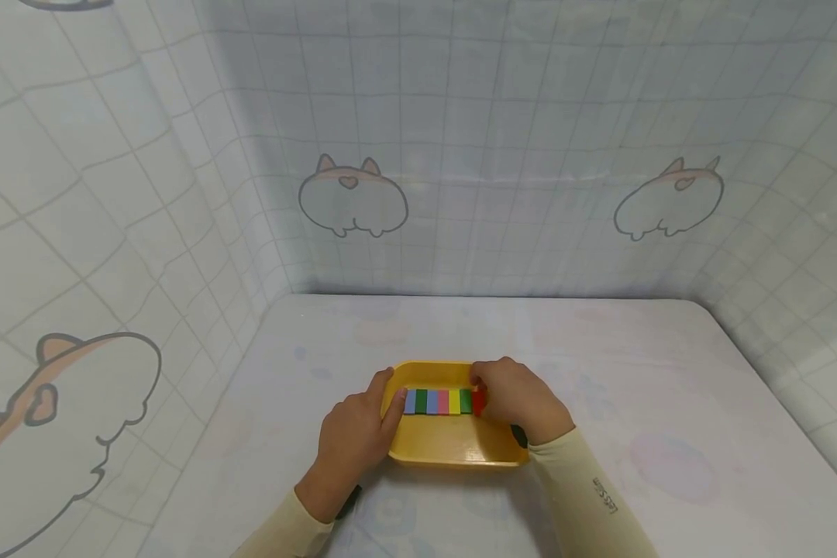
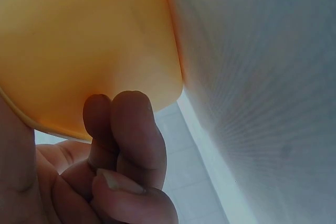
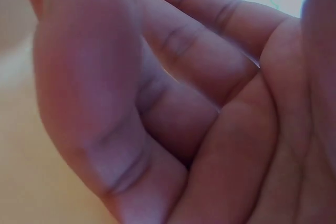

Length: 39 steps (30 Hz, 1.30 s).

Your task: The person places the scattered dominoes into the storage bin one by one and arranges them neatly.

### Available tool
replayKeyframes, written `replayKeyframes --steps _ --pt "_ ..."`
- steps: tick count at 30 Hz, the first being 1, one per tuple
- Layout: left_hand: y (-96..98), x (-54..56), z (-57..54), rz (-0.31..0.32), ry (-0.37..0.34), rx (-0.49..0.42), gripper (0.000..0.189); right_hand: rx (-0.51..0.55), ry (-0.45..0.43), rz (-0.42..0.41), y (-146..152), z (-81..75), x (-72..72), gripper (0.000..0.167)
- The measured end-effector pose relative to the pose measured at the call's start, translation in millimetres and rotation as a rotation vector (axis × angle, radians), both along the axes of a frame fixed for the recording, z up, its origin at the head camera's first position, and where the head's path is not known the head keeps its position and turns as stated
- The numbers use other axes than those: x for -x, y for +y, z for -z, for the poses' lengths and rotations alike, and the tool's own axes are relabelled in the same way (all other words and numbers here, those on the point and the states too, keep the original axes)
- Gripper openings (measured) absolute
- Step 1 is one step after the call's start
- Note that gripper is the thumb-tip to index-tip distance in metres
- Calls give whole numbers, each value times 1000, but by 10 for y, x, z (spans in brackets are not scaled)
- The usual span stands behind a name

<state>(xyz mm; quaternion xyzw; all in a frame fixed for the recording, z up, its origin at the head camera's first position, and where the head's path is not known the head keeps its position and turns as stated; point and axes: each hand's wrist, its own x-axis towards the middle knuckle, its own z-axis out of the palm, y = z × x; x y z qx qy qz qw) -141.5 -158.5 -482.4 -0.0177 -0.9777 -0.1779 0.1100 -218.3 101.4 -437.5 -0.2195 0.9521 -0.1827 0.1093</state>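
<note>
A yellow plastic tray (image 1: 453, 446) sits on the table. Across its inside runs a straight row of small rectangular coloured blocks (image 1: 432, 402), in blue, green, pink and yellow, side by side. My left hand (image 1: 352, 434) grips the tray's left wall, thumb over the rim and near the row's left end. In the left wrist view its curled fingers (image 2: 134, 124) lie against the tray's outer side. At the row's right end, my right hand (image 1: 519, 395) pinches a red block (image 1: 478, 402), partly hidden by the fingers. The right wrist view shows bent fingers close up, without the block.
A pale patterned cloth covers the table (image 1: 669, 387) around the tray. Behind it rises a grid-patterned cloth wall (image 1: 502, 217) with cartoon animal prints, and similar walls stand at both sides. Light sleeves cover both forearms.
</note>
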Motion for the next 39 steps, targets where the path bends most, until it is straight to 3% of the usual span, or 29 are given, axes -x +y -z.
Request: replayKeyframes --steps 14,32,39 --pt "-9 2 10 18 48 -10 57 -10 3 -5 -12 -2 9 40" --pt "17 2 -17 7 7 -10 58 -9 -41 66 -24 10 15 41" --pt "19 -5 -25 7 6 -10 57 -12 -43 50 -22 -1 19 37"
